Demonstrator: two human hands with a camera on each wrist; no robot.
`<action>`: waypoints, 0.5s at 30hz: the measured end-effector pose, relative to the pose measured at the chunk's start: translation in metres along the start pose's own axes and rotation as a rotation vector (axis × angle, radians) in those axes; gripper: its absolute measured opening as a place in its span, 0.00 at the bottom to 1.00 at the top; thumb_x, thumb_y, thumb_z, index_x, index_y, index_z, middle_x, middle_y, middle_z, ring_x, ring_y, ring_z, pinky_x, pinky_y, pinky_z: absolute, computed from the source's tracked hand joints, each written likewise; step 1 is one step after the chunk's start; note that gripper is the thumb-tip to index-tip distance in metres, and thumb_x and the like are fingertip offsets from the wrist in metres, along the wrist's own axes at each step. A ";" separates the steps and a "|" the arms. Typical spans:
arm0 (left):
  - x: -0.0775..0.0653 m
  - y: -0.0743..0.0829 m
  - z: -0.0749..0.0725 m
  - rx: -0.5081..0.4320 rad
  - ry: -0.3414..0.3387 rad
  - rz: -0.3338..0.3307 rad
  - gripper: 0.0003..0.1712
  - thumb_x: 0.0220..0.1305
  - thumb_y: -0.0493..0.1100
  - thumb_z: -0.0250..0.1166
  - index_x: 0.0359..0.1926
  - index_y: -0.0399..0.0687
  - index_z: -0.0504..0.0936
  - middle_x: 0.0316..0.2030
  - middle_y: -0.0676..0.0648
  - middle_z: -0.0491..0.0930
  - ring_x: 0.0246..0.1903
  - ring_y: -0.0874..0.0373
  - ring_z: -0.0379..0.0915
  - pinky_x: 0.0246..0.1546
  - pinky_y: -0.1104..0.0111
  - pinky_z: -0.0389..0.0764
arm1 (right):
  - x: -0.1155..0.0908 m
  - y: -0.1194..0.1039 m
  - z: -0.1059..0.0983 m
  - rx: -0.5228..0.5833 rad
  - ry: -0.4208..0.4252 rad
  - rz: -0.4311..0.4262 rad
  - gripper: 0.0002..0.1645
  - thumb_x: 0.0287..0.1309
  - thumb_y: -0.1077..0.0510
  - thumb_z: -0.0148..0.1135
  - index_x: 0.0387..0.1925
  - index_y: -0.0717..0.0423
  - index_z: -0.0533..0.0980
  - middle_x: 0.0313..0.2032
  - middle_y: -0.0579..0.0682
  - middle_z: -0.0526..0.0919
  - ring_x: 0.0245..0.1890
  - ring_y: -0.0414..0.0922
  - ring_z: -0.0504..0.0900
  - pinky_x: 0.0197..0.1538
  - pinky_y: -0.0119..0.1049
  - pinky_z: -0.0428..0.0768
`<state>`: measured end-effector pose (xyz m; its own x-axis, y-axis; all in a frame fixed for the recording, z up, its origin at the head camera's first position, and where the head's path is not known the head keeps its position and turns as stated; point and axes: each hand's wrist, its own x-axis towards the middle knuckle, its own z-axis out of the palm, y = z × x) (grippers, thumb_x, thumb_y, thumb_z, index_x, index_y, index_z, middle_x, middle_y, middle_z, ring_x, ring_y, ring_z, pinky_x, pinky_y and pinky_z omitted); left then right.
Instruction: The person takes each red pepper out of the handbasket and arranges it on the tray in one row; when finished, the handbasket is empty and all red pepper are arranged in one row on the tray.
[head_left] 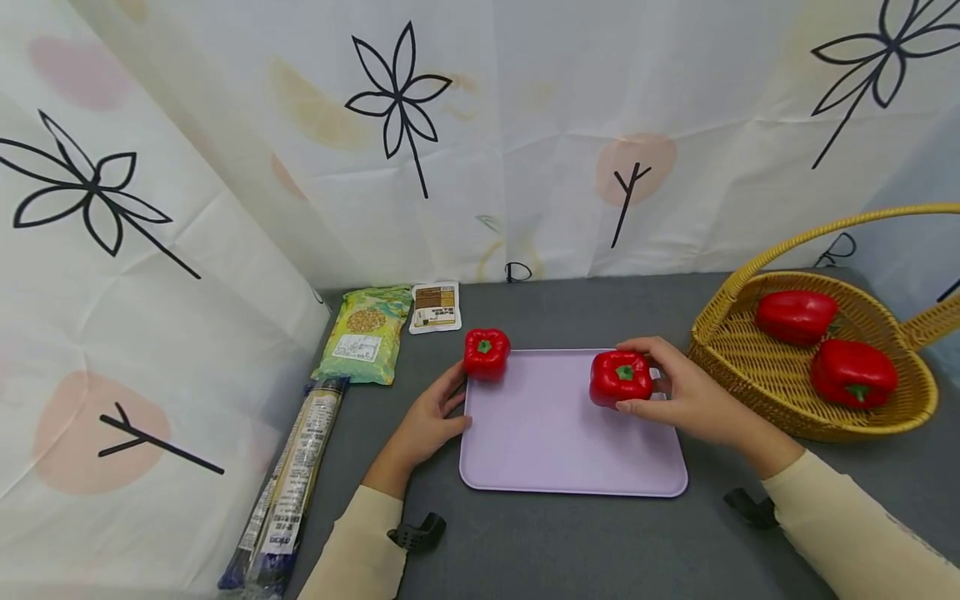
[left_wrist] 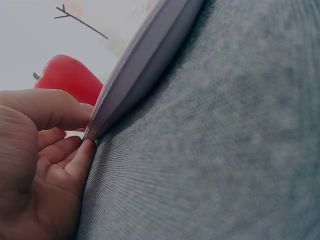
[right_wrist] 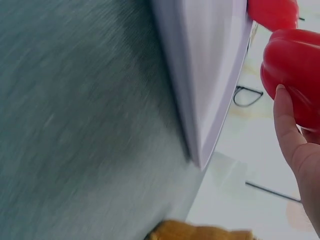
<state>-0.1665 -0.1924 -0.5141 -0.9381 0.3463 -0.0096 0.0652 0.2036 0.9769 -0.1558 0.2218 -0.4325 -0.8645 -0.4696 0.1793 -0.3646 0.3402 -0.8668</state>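
Note:
My right hand (head_left: 678,392) grips a red bell pepper (head_left: 621,378) above the right part of a lilac tray (head_left: 555,467). In the right wrist view, thumb and fingers lie along the sides of that pepper (right_wrist: 295,75), which hangs over the tray (right_wrist: 215,60). At the tray's left edge, my left hand (head_left: 431,425) pinches the rim; the left wrist view shows the thumb on one side of the rim (left_wrist: 120,80) and fingertips on the other. Another red bell pepper (head_left: 487,354) sits at the tray's back left corner, just beyond the left fingertips.
A yellow wicker basket (head_left: 757,400) with a tall handle stands at the right, holding two red bell peppers (head_left: 855,373). Left of the tray lie a green-yellow food bag (head_left: 366,333), a small white-and-brown packet (head_left: 436,307) and long plastic-wrapped packs (head_left: 296,483). Printed cloth (head_left: 525,167) hangs behind.

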 end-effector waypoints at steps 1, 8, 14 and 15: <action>0.000 0.000 0.000 -0.001 0.000 0.002 0.53 0.65 0.21 0.68 0.87 0.41 0.55 0.84 0.45 0.58 0.81 0.51 0.54 0.73 0.61 0.69 | 0.003 0.000 0.003 0.006 -0.007 0.002 0.45 0.56 0.66 0.82 0.71 0.62 0.68 0.64 0.60 0.74 0.63 0.62 0.75 0.54 0.36 0.87; -0.001 0.002 0.000 -0.051 -0.028 0.045 0.53 0.64 0.18 0.64 0.86 0.36 0.53 0.84 0.39 0.55 0.82 0.47 0.52 0.74 0.58 0.67 | 0.025 0.002 0.018 0.023 -0.043 0.011 0.43 0.59 0.62 0.82 0.72 0.62 0.70 0.65 0.59 0.73 0.64 0.61 0.76 0.55 0.41 0.88; -0.001 0.001 -0.001 -0.043 -0.031 0.034 0.53 0.64 0.18 0.64 0.86 0.37 0.53 0.84 0.40 0.55 0.82 0.47 0.52 0.74 0.58 0.67 | 0.041 0.003 0.029 0.015 -0.059 0.065 0.44 0.60 0.58 0.83 0.73 0.62 0.70 0.65 0.59 0.74 0.65 0.62 0.76 0.56 0.46 0.88; -0.001 0.001 -0.001 -0.044 -0.033 0.034 0.53 0.65 0.19 0.64 0.86 0.37 0.53 0.84 0.39 0.55 0.82 0.47 0.52 0.74 0.58 0.67 | 0.044 0.003 0.031 0.008 -0.064 0.081 0.45 0.60 0.57 0.83 0.73 0.61 0.70 0.66 0.59 0.74 0.66 0.62 0.75 0.56 0.46 0.88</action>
<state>-0.1663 -0.1934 -0.5132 -0.9239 0.3823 0.0173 0.0810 0.1514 0.9851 -0.1837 0.1767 -0.4418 -0.8673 -0.4915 0.0785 -0.2911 0.3730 -0.8810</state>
